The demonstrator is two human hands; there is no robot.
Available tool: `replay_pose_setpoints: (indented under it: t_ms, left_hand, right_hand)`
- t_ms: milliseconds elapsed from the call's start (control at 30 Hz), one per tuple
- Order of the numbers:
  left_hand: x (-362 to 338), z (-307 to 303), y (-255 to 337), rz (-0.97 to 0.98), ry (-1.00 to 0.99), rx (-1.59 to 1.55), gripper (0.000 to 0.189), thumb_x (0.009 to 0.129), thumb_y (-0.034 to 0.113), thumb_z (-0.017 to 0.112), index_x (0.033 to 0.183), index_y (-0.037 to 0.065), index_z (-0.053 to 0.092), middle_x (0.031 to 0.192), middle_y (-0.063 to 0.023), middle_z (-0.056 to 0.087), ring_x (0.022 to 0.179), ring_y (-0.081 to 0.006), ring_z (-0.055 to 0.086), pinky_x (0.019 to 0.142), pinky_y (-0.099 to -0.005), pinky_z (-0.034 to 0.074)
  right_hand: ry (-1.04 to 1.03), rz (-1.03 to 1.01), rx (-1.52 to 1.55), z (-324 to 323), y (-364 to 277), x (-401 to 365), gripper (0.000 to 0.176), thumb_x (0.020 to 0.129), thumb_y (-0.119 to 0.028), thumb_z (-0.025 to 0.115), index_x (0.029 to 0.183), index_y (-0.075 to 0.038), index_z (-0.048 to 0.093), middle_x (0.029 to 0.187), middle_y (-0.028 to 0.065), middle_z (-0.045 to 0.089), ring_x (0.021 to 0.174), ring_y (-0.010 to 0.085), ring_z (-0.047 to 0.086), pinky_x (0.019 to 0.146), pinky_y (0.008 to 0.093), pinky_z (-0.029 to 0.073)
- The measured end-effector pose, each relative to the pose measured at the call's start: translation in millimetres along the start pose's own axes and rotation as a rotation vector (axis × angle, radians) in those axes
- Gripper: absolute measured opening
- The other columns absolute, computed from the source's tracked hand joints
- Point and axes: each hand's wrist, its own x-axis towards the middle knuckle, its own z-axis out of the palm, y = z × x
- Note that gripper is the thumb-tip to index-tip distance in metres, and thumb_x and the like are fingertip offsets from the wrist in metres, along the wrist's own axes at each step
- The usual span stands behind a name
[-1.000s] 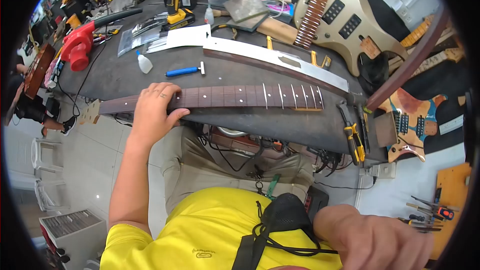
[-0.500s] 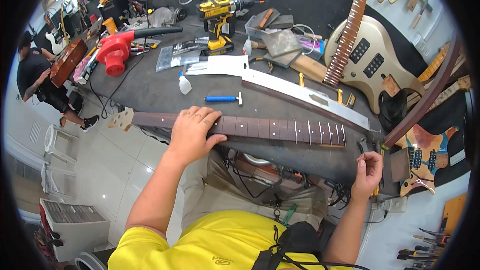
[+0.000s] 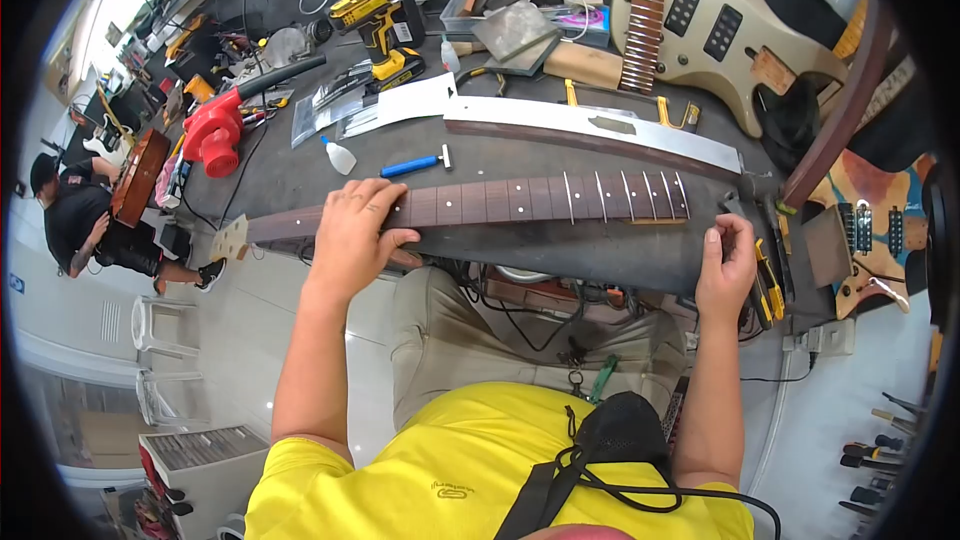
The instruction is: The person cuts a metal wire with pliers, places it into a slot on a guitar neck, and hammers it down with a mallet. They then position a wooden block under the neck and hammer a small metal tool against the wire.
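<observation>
A guitar neck lies along the bench's near edge, its pale headstock at the left. Several silver frets show toward its right end; the rest of the dark fingerboard has bare slots. My left hand grips the neck across its left half, fingers over the top and thumb at the near side. Off the neck's right end, my right hand is closed in a pinch; whatever the fingertips hold is too small to make out. Behind the neck lie a blue-handled hammer and a small white bottle with a blue tip.
A long metal-faced beam lies farther back. Beyond it are a yellow drill, a red blower and a gold guitar body. Yellow-handled tools hang beside my right hand. Another person holds a guitar at far left.
The view has turned and shifted, so the bench things sit differently in it. My left hand keeps its grip on the guitar neck, and my right hand stays pinched near its right end.
</observation>
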Motion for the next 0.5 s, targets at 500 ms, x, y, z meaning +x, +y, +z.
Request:
replay_pose_setpoints:
  t_ms: [500]
  left_hand:
    - [28.4, 10.3, -11.6, 0.07, -0.109, -0.098, 0.056, 0.078, 0.027, 0.087, 0.126, 0.004, 0.07, 0.125, -0.0094, 0.069, 0.119, -0.034, 0.06, 0.099, -0.0437, 0.046]
  right_hand:
    - [0.043, -0.013, -0.015, 0.8, 1.0, 0.3, 0.019, 0.103, -0.016, 0.066, 0.111, 0.001, 0.065, 0.097, 0.0065, 0.065, 0.09, 0.0164, 0.06, 0.086, 0.0315, 0.05]
